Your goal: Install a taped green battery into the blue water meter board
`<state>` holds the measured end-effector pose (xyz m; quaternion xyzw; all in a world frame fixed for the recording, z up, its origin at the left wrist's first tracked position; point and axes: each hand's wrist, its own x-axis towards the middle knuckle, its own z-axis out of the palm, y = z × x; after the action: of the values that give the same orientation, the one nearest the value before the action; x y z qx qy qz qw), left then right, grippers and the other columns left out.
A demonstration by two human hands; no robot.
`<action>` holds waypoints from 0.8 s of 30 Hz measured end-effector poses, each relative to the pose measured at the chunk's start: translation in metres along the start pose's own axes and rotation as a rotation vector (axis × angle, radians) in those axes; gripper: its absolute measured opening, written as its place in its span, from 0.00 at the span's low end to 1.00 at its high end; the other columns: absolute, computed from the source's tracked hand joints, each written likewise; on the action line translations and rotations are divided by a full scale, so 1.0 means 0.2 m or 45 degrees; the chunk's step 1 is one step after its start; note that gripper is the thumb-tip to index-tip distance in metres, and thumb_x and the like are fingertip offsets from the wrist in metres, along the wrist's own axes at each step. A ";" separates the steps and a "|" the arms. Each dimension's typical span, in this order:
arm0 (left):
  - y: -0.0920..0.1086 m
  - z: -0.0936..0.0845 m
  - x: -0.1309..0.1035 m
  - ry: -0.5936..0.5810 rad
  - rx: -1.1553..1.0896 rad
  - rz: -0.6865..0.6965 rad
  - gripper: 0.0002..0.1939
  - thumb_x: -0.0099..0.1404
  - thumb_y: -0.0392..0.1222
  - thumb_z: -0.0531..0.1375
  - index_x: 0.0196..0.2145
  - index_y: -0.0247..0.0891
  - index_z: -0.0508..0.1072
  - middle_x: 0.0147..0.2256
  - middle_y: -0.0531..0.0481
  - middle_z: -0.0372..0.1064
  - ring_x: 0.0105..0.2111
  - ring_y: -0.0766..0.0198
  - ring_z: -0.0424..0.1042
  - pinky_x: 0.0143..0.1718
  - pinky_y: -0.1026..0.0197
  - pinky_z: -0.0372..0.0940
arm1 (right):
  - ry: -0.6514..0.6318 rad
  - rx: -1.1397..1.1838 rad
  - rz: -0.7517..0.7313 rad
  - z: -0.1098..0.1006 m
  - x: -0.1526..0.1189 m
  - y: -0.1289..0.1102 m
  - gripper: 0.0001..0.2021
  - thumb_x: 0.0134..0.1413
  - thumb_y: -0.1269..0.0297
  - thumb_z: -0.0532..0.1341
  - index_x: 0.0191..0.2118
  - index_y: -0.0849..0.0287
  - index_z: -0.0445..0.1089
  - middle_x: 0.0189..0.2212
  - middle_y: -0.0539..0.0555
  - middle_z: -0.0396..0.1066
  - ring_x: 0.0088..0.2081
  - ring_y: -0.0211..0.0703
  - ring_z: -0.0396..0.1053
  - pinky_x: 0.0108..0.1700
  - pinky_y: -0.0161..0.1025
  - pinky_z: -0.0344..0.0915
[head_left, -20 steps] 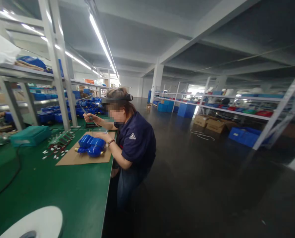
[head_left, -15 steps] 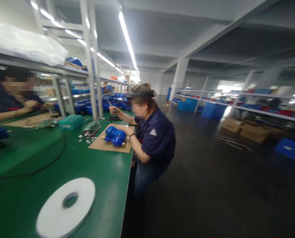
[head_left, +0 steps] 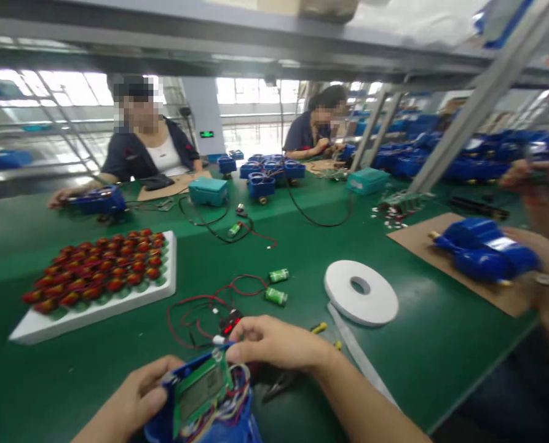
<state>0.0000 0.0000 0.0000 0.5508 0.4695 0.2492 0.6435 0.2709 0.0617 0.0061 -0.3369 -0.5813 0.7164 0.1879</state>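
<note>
In the head view, my left hand (head_left: 133, 394) grips the left rim of an open blue meter housing (head_left: 241, 429) at the bottom. A green circuit board (head_left: 203, 394) with a grey display sits tilted in it, beside a bundle of thin coloured wires (head_left: 240, 397). My right hand (head_left: 274, 344) is at the top edge of the housing, thumb and fingers pinched together; what they hold is hidden. A white connector (head_left: 219, 339) lies by those fingertips. Just beyond is a small module with red digits (head_left: 231, 324) on red and black leads. Pliers (head_left: 278, 387) lie partly under my right forearm.
A white foam tray (head_left: 170, 264) of red-topped cells stands left. Green batteries (head_left: 276, 296) and a white tape roll (head_left: 380, 295) lie ahead. On the right, a co-worker's hands are by a blue housing (head_left: 481, 249) on cardboard (head_left: 406, 234). Two people sit opposite, below an overhead shelf.
My view has swung left and down, from the co-worker and aisle to the bench before me. My hands, the open housing and the foam tray have come into view.
</note>
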 end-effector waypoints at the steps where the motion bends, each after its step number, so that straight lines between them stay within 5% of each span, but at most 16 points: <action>1: -0.01 0.00 -0.01 0.038 -0.012 -0.021 0.37 0.48 0.74 0.62 0.37 0.34 0.73 0.33 0.47 0.74 0.34 0.57 0.71 0.35 0.61 0.63 | -0.019 0.020 -0.005 0.00 -0.01 0.00 0.30 0.41 0.37 0.71 0.36 0.62 0.68 0.25 0.47 0.66 0.26 0.34 0.61 0.27 0.30 0.54; 10: 0.05 0.06 0.00 0.077 -0.086 -0.035 0.40 0.44 0.75 0.63 0.35 0.33 0.69 0.29 0.49 0.68 0.27 0.66 0.62 0.28 0.66 0.53 | -0.087 -0.029 0.027 0.01 -0.02 -0.05 0.29 0.51 0.40 0.67 0.41 0.64 0.66 0.30 0.50 0.63 0.31 0.38 0.58 0.34 0.34 0.53; 24: 0.05 0.06 0.00 0.076 -0.172 -0.032 0.38 0.44 0.73 0.64 0.35 0.32 0.68 0.28 0.50 0.66 0.25 0.69 0.61 0.26 0.67 0.54 | -0.094 0.039 0.094 0.02 -0.03 -0.04 0.27 0.53 0.41 0.67 0.42 0.60 0.60 0.30 0.50 0.64 0.32 0.41 0.61 0.33 0.34 0.57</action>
<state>0.0134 -0.0029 0.0088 0.4926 0.4774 0.2886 0.6679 0.2718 0.0566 0.0167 -0.3286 -0.5640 0.7437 0.1447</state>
